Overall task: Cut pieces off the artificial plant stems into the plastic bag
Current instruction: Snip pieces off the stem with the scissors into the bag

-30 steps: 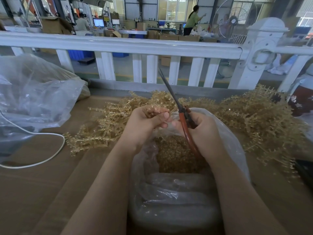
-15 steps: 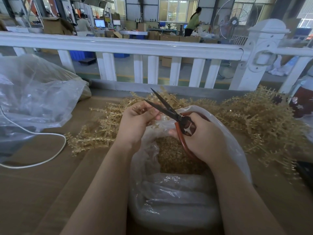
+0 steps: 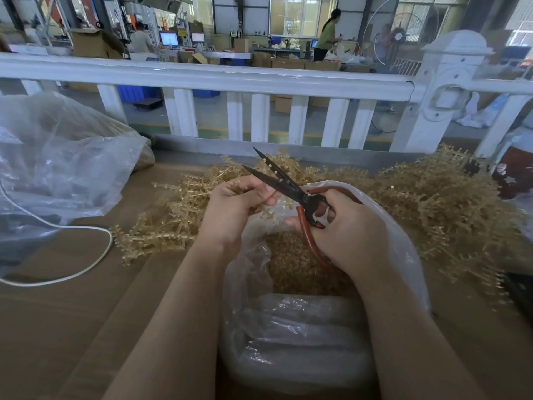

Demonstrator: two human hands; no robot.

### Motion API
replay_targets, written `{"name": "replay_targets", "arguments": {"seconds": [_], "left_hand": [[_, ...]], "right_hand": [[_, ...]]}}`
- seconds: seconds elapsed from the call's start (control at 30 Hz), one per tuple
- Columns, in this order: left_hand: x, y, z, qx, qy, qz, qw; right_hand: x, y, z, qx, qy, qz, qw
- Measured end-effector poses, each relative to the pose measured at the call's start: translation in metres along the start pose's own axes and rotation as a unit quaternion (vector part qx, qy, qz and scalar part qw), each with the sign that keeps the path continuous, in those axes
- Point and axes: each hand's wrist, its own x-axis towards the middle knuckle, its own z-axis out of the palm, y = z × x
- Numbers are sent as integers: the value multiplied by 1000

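While left hand (image 3: 233,209) pinches stem (image 3: 266,210) | right hand (image 3: 350,235) grips open scissors (image 3: 284,187)

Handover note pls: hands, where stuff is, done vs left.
Left hand: grips a gold stem over the bag mouth.
Right hand: grips the scissors, blades open beside the stem.
Plastic bag: between the forearms, holding cut pieces.
Done: a layer of pieces in the bag.
Left: big stem pile on the table behind, uncut.
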Motion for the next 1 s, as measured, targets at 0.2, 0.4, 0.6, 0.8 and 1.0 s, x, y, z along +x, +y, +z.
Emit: {"name": "replay_targets", "arguments": {"seconds": [0.2,0.4,0.6,0.8,1.0], "left_hand": [[-2,2,1,-21,-4,-9,1000],[-1,2,1,-21,-7,-13,1000],[0,0,0,-15,-19,-10,1000],[1,-3,0,2,-26,7,1000],[-1,0,-1,7,-38,13,999]], "right_hand": [[0,3,4,-20,16,10,1000],[0,1,3,-10,16,8,1000],[-1,-2,2,-7,26,-2,1000],[0,2,4,2,20,-4,1000],[-1,-1,2,15,20,-5,1000]]}}
